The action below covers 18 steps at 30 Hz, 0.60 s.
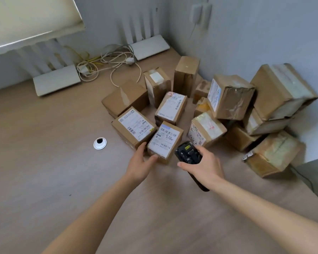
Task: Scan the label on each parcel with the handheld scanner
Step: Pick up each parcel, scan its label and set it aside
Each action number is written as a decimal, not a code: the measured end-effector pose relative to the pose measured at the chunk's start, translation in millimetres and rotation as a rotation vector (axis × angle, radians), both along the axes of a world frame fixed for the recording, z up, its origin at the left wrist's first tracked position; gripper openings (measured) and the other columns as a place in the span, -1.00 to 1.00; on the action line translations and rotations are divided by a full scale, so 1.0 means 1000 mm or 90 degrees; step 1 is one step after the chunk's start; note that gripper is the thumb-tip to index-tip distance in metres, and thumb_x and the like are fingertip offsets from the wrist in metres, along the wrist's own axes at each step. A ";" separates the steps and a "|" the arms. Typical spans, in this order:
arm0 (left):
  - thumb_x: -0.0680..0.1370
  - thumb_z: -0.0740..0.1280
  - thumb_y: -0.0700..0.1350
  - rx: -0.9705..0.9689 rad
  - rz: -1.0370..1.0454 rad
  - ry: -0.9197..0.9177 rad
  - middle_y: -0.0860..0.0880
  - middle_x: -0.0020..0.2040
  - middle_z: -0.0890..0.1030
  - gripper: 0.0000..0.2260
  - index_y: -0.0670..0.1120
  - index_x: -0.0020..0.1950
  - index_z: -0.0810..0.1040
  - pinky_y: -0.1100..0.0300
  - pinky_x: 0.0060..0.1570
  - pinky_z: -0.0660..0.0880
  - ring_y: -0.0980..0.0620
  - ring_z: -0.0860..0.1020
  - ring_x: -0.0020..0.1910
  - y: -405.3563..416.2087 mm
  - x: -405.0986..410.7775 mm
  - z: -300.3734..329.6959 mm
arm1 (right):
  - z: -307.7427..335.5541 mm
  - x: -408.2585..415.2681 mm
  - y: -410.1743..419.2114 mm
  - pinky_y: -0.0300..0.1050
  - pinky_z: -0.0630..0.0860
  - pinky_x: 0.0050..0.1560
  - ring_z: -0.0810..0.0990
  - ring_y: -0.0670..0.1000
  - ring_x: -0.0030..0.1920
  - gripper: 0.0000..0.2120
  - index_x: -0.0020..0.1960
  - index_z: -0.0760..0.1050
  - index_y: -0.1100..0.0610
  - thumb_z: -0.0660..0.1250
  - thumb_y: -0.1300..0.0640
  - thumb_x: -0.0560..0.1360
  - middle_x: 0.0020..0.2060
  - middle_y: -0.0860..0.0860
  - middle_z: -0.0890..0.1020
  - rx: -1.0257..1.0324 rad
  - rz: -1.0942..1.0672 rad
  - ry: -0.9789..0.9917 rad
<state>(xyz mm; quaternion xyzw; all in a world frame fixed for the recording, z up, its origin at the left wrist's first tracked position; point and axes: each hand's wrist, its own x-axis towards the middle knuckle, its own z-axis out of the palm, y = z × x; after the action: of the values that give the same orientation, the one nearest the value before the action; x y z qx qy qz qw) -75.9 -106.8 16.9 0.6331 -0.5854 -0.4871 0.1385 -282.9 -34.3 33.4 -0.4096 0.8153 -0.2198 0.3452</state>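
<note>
nearest parcel (164, 142) label up, just ahead of both hands | left hand (142, 163) grips its near-left corner | right hand (203, 165) curls round the black scanner (187, 153), just right of that parcel | more parcels (228, 99) beyond

Cardboard parcels (165, 142), glossy tape; matt woodgrain desk (44, 180).
</note>
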 end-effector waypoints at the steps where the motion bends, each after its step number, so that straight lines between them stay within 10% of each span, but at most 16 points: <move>1: 0.60 0.34 0.04 0.010 0.024 0.013 -0.01 0.48 0.43 -0.39 -0.02 0.61 0.21 0.02 0.42 0.36 0.02 0.41 0.43 -0.001 -0.001 -0.006 | -0.006 -0.001 -0.007 -0.07 0.56 0.06 0.63 0.03 0.17 -0.32 0.32 0.55 -0.18 0.62 -0.27 0.25 0.09 -0.13 0.68 -0.005 0.008 -0.006; 12: 0.66 0.25 0.05 0.108 0.142 0.166 0.09 0.31 0.57 -0.65 0.08 0.45 0.47 0.12 0.28 0.50 0.10 0.53 0.27 -0.007 -0.019 -0.031 | -0.042 -0.011 -0.036 -0.42 0.39 -0.12 0.56 -0.27 0.03 -0.22 0.36 0.46 -0.17 0.65 -0.24 0.22 0.02 -0.31 0.57 -0.044 0.062 -0.140; 18: 0.63 0.33 0.03 0.114 0.186 0.228 0.17 0.10 0.67 -0.85 0.20 0.18 0.58 0.37 -0.11 0.51 0.27 0.60 0.06 0.001 -0.028 -0.028 | -0.045 -0.020 -0.030 -0.13 0.60 0.17 0.64 -0.14 0.17 -0.26 0.29 0.49 -0.17 0.70 -0.17 0.18 0.15 -0.19 0.66 -0.058 0.079 -0.201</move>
<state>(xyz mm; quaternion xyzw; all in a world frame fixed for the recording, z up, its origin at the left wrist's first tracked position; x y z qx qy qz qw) -103.7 -105.7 -11.3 0.6239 -0.4086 -0.6165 0.2525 -302.5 -64.5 -11.3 -0.4351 0.7133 -0.2963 0.4626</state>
